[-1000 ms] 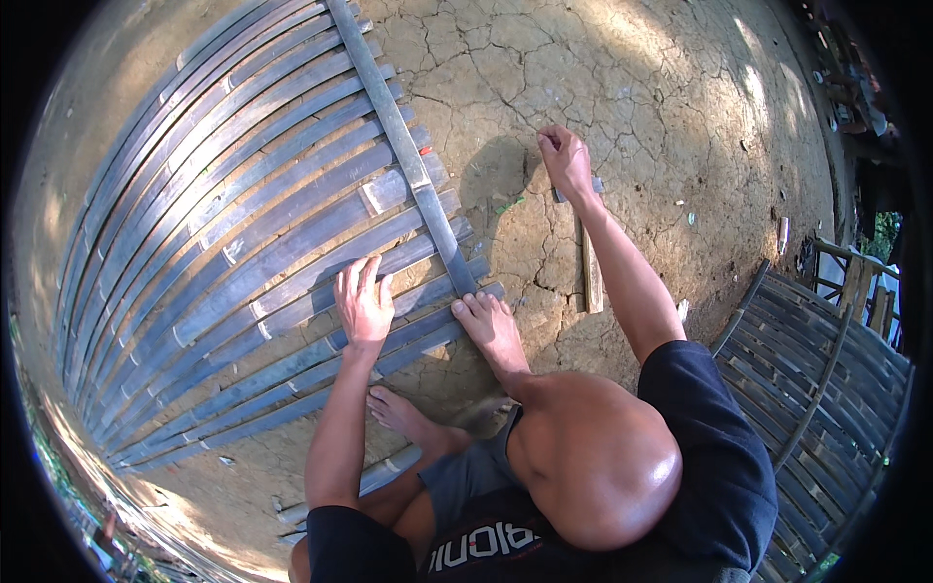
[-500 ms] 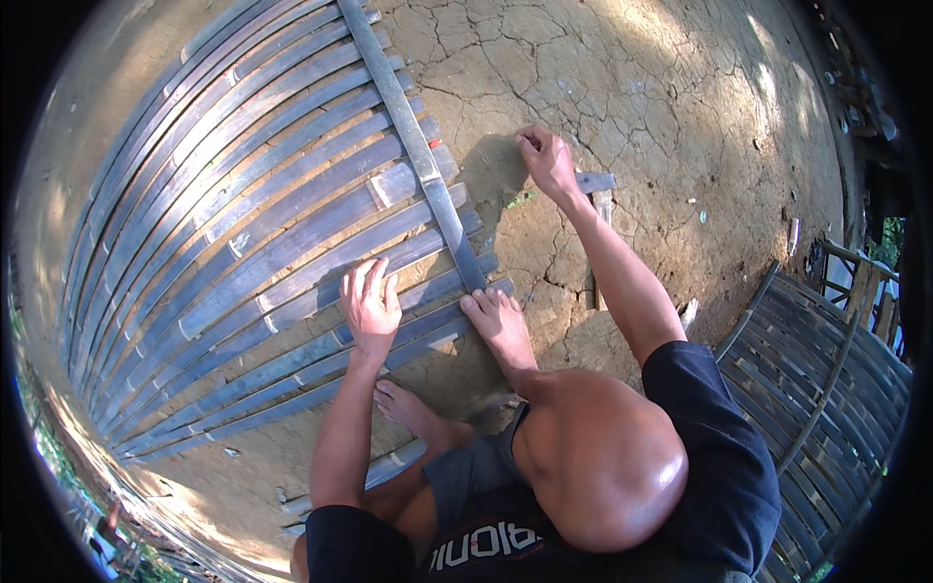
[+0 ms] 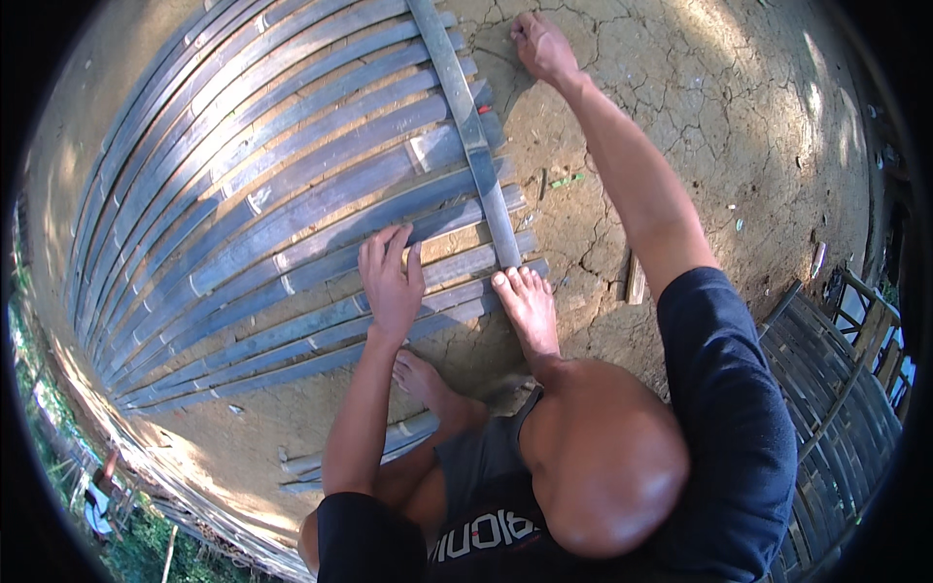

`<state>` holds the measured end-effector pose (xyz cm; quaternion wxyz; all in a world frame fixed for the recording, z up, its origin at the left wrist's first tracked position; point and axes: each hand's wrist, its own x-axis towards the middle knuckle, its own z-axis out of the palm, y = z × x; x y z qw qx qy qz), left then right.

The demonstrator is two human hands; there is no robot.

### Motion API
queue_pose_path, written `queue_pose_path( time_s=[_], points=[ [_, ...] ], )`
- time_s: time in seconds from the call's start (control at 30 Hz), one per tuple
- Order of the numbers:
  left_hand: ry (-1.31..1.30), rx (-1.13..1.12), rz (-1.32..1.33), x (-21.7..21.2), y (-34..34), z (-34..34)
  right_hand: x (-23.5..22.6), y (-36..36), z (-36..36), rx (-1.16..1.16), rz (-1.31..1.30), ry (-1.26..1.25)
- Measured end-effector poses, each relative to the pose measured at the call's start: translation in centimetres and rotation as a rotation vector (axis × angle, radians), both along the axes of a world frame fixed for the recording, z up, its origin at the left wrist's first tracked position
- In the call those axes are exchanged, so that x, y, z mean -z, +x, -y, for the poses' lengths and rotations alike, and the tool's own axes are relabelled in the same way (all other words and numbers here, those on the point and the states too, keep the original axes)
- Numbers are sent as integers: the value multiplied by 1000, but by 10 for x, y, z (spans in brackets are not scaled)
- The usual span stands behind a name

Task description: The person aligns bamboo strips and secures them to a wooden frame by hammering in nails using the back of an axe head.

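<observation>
Long, flattened dark bamboo slats (image 3: 321, 228) lie side by side on the ground, crossed near their right ends by a narrow bamboo strip (image 3: 473, 131). My left hand (image 3: 392, 282) is over the nearer slats, fingers apart and holding nothing; I cannot tell whether it touches them. Stretched far forward, my right hand (image 3: 544, 51) is closed above the soil just right of the slat ends. Whatever its curled fingers may hold is hidden. My bare foot (image 3: 526, 301) is at the near end of the cross strip.
A wooden handle (image 3: 636, 280) lies on the cracked soil, partly covered by my right arm. Another dark slatted bamboo panel (image 3: 836, 389) stands at the right. More bamboo pieces (image 3: 413, 428) lie beside my other foot (image 3: 423, 379).
My right hand has reached farther forward, still closed. The view has shifted, so the slats appear higher and more to the right. My left hand remains over the near slats.
</observation>
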<state>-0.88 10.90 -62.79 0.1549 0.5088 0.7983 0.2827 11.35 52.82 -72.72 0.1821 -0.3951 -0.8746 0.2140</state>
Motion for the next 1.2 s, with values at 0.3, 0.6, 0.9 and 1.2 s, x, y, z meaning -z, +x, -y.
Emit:
queue_pose_path(
  time_s=[0.3,0.6,0.9,1.2],
  points=[
    [40,-35,20,6,-5,0,29,-11,17,94,114,312],
    [25,-52,40,10,-2,8,66,22,-49,-219,427,166],
    [-13,-125,-35,18,-4,20,-7,16,-12,29,220,43],
    [-87,-20,-152,30,-25,30,-86,63,177,215,-261,-616]
  ],
)
